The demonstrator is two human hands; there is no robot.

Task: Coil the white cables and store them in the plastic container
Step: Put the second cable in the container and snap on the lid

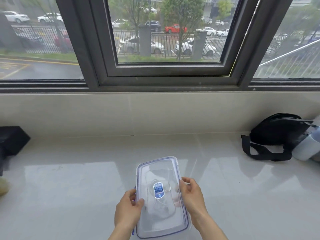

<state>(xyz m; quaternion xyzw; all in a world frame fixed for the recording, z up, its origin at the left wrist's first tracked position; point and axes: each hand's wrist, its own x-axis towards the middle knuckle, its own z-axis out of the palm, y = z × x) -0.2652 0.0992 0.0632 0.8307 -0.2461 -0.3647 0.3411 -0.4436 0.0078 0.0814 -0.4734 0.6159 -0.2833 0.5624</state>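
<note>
A clear plastic container [160,164] with a blue-trimmed lid and a blue oval label lies on the pale stone sill, near the bottom middle. White cables [166,210] show faintly through the lid, lying inside. My left hand [129,207] grips the container's left edge, thumb on top of the lid. My right hand [189,193] holds the right edge with its fingers curled around the rim.
A black bag with a strap [275,135] lies at the right, beside a pale grey cylinder [306,148] at the frame edge. A black object [12,141] sits at the far left. A window wall rises behind the sill.
</note>
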